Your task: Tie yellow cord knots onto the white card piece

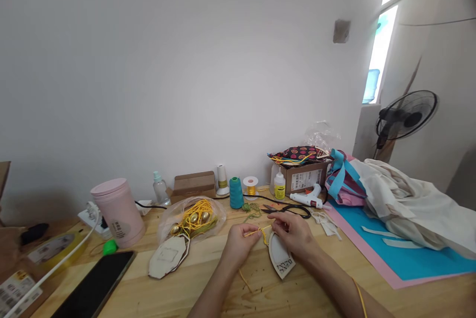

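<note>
My left hand (pixel 240 243) is closed, pinching a yellow cord (pixel 253 232) between thumb and fingertips. Opposite it, my right hand (pixel 292 232) also grips the yellow cord in a pinch. Beneath and beside my right fingers is a white fan-shaped piece (pixel 280 258) with cut-out lettering near its lower edge. The cord runs by the upper left edge of this piece; whether it is knotted there I cannot tell. One cord end hangs below my left hand, and yellow cord also lies over my right forearm.
Behind my hands are scissors (pixel 293 210), a teal thread cone (pixel 235 194), a glue bottle (pixel 279 186) and a glue gun (pixel 308 198). To the left are a bag of yellow cords (pixel 201 214), octagonal pieces (pixel 167 257), a phone (pixel 98 283) and a pink tumbler (pixel 121 214). Blue sheets (pixel 405 253) lie right.
</note>
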Tool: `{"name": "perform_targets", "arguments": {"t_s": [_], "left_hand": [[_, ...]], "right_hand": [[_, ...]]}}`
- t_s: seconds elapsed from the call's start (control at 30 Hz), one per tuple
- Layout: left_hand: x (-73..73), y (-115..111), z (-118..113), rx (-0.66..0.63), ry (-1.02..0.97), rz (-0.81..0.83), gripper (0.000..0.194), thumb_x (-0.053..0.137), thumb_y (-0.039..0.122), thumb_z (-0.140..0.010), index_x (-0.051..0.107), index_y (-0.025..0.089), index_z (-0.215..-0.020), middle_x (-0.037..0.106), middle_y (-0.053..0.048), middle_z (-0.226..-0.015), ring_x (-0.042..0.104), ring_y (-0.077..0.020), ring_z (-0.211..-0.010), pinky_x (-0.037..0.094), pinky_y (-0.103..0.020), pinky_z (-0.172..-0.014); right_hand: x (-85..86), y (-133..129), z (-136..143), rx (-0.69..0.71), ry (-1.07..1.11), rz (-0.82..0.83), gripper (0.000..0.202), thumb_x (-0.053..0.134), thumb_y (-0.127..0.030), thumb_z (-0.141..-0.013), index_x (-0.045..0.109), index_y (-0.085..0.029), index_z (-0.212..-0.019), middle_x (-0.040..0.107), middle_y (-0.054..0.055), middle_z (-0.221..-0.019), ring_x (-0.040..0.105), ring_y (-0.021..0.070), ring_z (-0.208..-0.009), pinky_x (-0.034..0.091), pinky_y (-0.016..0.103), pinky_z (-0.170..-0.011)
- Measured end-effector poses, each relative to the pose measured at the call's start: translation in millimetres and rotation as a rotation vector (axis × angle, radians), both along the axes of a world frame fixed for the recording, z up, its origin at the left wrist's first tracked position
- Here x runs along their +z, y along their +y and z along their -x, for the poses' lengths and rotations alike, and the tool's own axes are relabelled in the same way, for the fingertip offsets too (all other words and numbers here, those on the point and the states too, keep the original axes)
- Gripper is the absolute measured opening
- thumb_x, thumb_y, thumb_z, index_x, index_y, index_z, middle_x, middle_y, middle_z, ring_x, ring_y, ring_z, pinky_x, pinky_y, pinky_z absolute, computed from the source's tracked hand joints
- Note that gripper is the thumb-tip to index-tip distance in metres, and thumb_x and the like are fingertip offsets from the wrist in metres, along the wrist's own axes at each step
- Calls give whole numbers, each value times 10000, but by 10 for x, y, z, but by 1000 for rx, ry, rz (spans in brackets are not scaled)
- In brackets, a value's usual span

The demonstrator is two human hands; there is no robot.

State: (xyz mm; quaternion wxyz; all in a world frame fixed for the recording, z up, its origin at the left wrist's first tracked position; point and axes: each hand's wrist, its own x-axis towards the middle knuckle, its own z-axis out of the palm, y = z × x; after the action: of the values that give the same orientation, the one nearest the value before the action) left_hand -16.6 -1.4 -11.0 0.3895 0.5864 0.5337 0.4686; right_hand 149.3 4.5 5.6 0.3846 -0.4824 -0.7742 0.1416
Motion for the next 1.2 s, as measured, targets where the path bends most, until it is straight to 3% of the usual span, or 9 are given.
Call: {"name": "perform_targets", "arguments": {"t_s": [0.27,0.43,0.6,0.93,1.2], "left_hand": [[61,-8,6,33,-69,-19,255,616,316,-546,661,111,-692,680,-83,-716,588,-226,-695,437,-318,-654],[90,-18,-8,28,-29,-40,230,616,300,-547,662,113,-673,681,-71,-683,591,-216,-673,446,-301,-634],[109,-28,-32,-62,-18,-66,184,594,259,-580,662,115,-674,680,-71,-685,587,-203,-669,441,-286,-644],[62,-23,-25,-94,-34,-24,211,604,268,-579,649,91,-685,670,-75,-685,572,-189,-652,425,-274,-624],[98,-46,-3,-160,-109,46,262,580,320,-597,661,98,-712,675,-70,-691,575,-185,-625,421,-274,-590]], "right_hand": [[49,-11,-6,15,73,-92,227,424,-212,-714,594,-211,-865,602,21,-676,511,166,-699,379,269,-619],[36,-35,56,175,69,-117,216,469,-262,-721,563,-196,-905,580,37,-813,507,153,-756,383,253,-668],[-1,-35,108,281,13,-48,201,424,-233,-764,581,-206,-886,574,24,-732,510,128,-680,373,214,-602],[-64,-14,112,121,1,11,200,437,-244,-730,633,-215,-758,568,5,-627,484,114,-577,326,196,-508],[-99,31,127,96,154,144,227,431,-218,-677,648,-180,-732,595,5,-612,474,102,-520,315,183,-458]]}}
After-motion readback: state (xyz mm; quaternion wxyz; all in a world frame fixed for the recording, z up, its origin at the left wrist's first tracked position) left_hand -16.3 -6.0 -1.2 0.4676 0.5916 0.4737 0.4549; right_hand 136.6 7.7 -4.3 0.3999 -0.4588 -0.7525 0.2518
